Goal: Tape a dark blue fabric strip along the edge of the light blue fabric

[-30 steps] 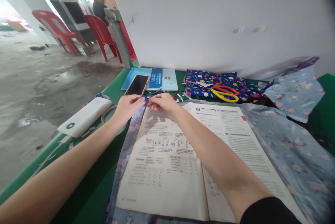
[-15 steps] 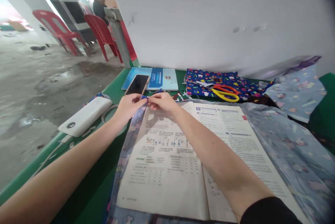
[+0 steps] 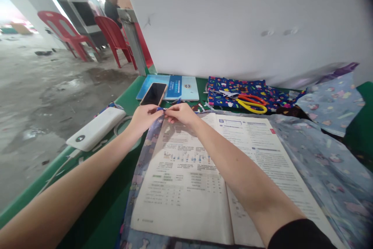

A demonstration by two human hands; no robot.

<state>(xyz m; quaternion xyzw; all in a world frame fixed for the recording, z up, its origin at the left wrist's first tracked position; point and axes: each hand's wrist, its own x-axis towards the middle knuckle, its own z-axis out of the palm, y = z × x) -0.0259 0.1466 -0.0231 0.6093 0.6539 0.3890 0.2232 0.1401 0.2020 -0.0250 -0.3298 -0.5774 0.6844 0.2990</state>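
An open book (image 3: 186, 214) with printed pages lies on a blue-grey patterned cover sheet (image 3: 136, 183), whose left edge is folded over the page. At the book's top left corner, my left hand (image 3: 144, 119) is closed, thumb and fingers pinching the blue corner of that sheet. Close beside it, my right hand (image 3: 182, 114) pinches the same corner with its fingertips. My fingers hide the exact fold. Below my right forearm, part of both pages is covered.
Beyond my hands are a phone (image 3: 154, 94), a blue booklet (image 3: 186, 86) and scissors (image 3: 252, 105) on dark blue patterned material (image 3: 236, 84). A white power bank (image 3: 97, 128) with a cable lies left on the green table (image 3: 87, 210). Red chairs (image 3: 112, 39) and a person (image 3: 111, 8) are farther back.
Both hands stay at the book's top left corner, still pinching the sheet, with hardly any finger movement. The whole view has shifted very slightly.
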